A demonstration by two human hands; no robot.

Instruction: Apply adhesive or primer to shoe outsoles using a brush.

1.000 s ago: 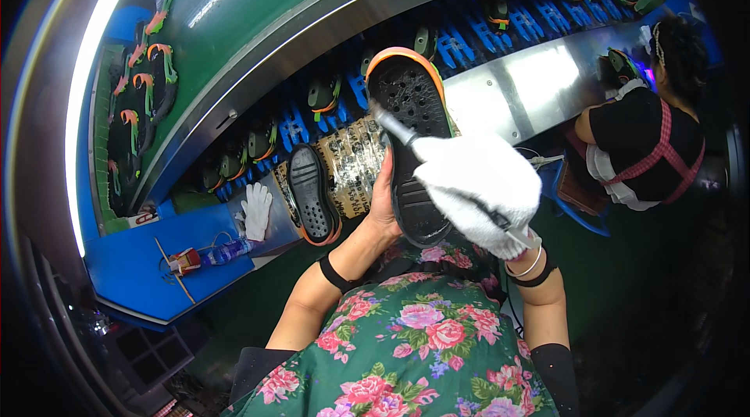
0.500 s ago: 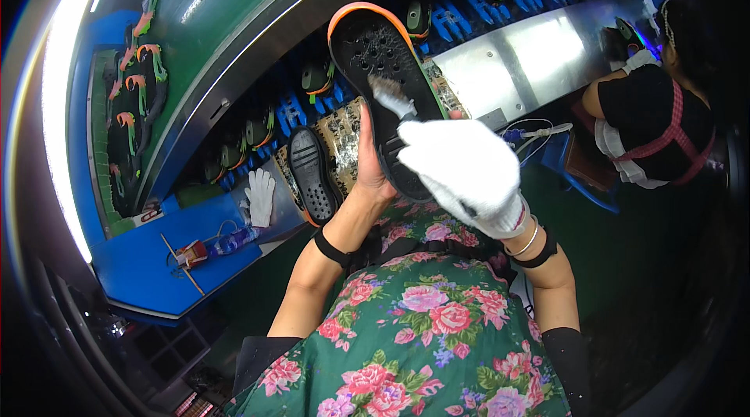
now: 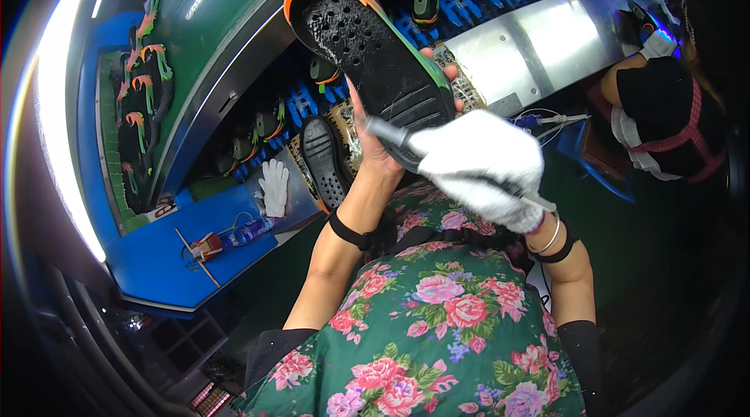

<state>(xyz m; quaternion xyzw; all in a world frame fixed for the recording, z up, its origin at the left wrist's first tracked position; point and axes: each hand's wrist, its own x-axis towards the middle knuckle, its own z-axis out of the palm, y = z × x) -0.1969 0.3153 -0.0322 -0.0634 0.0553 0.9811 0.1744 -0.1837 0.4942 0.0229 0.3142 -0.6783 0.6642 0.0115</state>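
A black shoe sole (image 3: 402,77) with an orange and green rim is held up in my bare left hand (image 3: 373,140), whose fingers also show past the sole's right edge. Its inner face is turned toward me, with round holes at one end and a wet shine. My right hand (image 3: 484,167), in a white knit glove, grips a brush (image 3: 388,133) over the sole's lower part. The brush's tip is blurred, so I cannot tell whether it touches the sole. Beyond my left forearm a second black sole (image 3: 323,155) lies on a taped, brown printed surface (image 3: 344,122).
A loose white glove (image 3: 273,187) lies near the blue table (image 3: 156,261), which bears a plastic bottle (image 3: 248,231) and a red item with a stick (image 3: 205,247). Blue holders (image 3: 461,7) line the conveyor behind a metal ledge (image 3: 512,46). At right sits a co-worker (image 3: 656,116).
The sole has shifted up and left and turned more face-on. The brush has come down from the sole's middle toward its lower left edge, its tip now swung leftward.
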